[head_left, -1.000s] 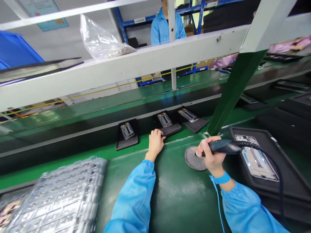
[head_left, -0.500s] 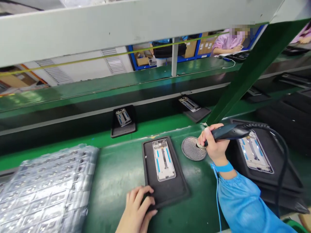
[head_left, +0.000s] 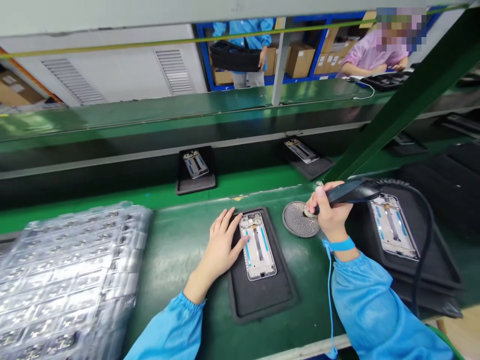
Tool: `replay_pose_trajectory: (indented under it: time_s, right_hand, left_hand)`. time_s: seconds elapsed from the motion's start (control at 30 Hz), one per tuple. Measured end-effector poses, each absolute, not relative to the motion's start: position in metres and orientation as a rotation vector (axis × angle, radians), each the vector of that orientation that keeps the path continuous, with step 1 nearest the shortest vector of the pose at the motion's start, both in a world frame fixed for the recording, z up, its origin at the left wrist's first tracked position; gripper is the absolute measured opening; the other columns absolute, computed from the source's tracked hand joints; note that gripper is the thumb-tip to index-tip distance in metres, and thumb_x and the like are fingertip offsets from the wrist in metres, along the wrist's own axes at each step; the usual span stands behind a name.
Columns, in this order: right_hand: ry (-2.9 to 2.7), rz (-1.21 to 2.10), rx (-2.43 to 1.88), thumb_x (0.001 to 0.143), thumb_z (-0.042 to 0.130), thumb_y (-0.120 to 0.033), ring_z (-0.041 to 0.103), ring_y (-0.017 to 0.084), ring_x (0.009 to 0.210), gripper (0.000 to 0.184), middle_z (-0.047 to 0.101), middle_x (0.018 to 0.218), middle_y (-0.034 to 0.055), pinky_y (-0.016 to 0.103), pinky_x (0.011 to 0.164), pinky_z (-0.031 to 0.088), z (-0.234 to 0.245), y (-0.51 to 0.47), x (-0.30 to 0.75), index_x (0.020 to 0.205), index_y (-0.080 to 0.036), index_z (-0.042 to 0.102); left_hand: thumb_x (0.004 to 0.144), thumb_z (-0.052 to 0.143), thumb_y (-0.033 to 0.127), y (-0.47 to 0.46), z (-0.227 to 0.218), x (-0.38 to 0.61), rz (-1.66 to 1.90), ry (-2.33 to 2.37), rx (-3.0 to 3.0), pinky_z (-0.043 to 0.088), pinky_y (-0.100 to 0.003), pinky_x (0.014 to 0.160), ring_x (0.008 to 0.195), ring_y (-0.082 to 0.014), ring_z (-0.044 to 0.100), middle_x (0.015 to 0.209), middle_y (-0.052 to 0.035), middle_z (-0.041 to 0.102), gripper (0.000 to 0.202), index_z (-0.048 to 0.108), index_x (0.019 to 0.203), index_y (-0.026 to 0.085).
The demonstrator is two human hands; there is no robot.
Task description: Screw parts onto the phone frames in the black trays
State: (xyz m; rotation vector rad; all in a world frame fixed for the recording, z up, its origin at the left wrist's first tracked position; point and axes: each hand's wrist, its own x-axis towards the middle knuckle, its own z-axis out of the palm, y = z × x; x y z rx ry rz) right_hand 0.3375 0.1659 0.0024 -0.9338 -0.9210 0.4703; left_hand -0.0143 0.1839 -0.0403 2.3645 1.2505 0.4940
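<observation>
My left hand (head_left: 223,245) lies with fingers stretched over the upper left rim of a black tray (head_left: 258,302). Its thumb touches the left side of a silver phone frame (head_left: 261,255) with blue strips, which lies in that tray. My right hand (head_left: 332,212) is closed around a dark corded electric screwdriver (head_left: 352,192). The screwdriver's tip points down left over a round perforated metal plate (head_left: 300,227) holding small bits, too small to make out. Whether the tip touches the plate, I cannot tell. A blue wrist strap (head_left: 339,245) circles my right wrist.
Stacked clear plastic trays (head_left: 75,280) stand at left. Another phone frame (head_left: 395,227) lies on black trays at right, behind the hanging cable (head_left: 427,240). Beyond the bench, a green belt (head_left: 240,185) carries more trays. A slanted green post (head_left: 397,95) rises at right. Two people are across.
My left hand has moved up from the tray's lower left edge to its upper left side, onto the phone frame's edge. My right hand stays at the plate with the screwdriver. The view has shifted slightly.
</observation>
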Motion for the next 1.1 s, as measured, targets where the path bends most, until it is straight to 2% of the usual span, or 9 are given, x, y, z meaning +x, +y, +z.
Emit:
replay_pose_trajectory:
  time_s: [0.17,0.33,0.53,0.67,0.8,0.93,1.1]
  right_hand:
    - [-0.930,0.463,-0.926,0.109,0.104,-0.065,0.058,0.014,0.042,0.057,0.061,0.064,-0.0143,0.027,0.045,0.056,0.003,0.166,0.338,0.111,-0.031,0.058]
    - [-0.944,0.458,-0.924,0.109,0.104,-0.064,0.059,0.014,0.042,0.056,0.062,0.064,-0.0141,0.027,0.045,0.058,0.004,0.166,0.338,0.110,-0.030,0.059]
    - [-0.980,0.496,-0.927,0.108,0.105,-0.064,0.059,0.013,0.043,0.057,0.062,0.066,-0.0140,0.028,0.045,0.059,0.000,0.167,0.339,0.110,-0.030,0.059]
    - [-1.005,0.488,-0.945,0.106,0.107,-0.064,0.059,0.014,0.043,0.058,0.062,0.066,-0.0137,0.028,0.046,0.058,0.005,0.165,0.340,0.108,-0.030,0.059]
    - [-0.996,0.462,-0.877,0.108,0.105,-0.061,0.059,0.014,0.045,0.055,0.063,0.068,-0.0130,0.027,0.048,0.057,0.027,0.157,0.328,0.110,-0.031,0.059]
    - [-1.010,0.578,-0.710,0.115,0.100,-0.055,0.055,0.011,0.045,0.046,0.063,0.071,-0.0133,0.024,0.049,0.056,0.049,0.145,0.290,0.111,-0.032,0.060]
    - [-1.084,0.839,-0.646,0.118,0.097,-0.053,0.056,0.011,0.045,0.042,0.062,0.073,-0.0137,0.024,0.048,0.058,0.042,0.143,0.240,0.114,-0.033,0.061]
  left_hand:
    - [0.131,0.064,0.061,0.180,-0.043,-0.020,0.519,1.235,2.363,0.044,-0.071,0.158,0.193,-0.0449,0.045,0.203,-0.0159,0.054,0.068,0.063,0.192,0.034]
    - [0.129,0.067,0.056,0.175,-0.039,-0.018,0.499,1.186,2.390,0.043,-0.076,0.159,0.192,-0.0465,0.046,0.202,-0.0176,0.055,0.067,0.065,0.191,0.030]
    - [0.127,0.072,0.050,0.145,-0.034,-0.014,0.462,1.058,2.444,0.044,-0.075,0.159,0.188,-0.0450,0.052,0.198,-0.0156,0.059,0.067,0.064,0.191,0.033]
    - [0.125,0.075,0.048,0.133,-0.029,-0.008,0.466,1.042,2.419,0.043,-0.075,0.159,0.185,-0.0451,0.054,0.196,-0.0174,0.060,0.066,0.066,0.188,0.030]
    - [0.124,0.075,0.040,0.137,-0.021,0.010,0.487,1.147,2.269,0.051,-0.071,0.148,0.169,-0.0420,0.065,0.178,-0.0165,0.074,0.048,0.078,0.171,0.029]
    - [0.117,0.083,0.029,0.144,-0.012,0.032,0.496,1.296,2.054,0.053,-0.063,0.137,0.153,-0.0375,0.071,0.154,-0.0103,0.085,0.030,0.087,0.147,0.030]
    - [0.112,0.088,0.026,0.142,-0.008,0.040,0.516,1.321,1.991,0.049,-0.058,0.134,0.151,-0.0360,0.071,0.149,-0.0085,0.085,0.028,0.088,0.139,0.030]
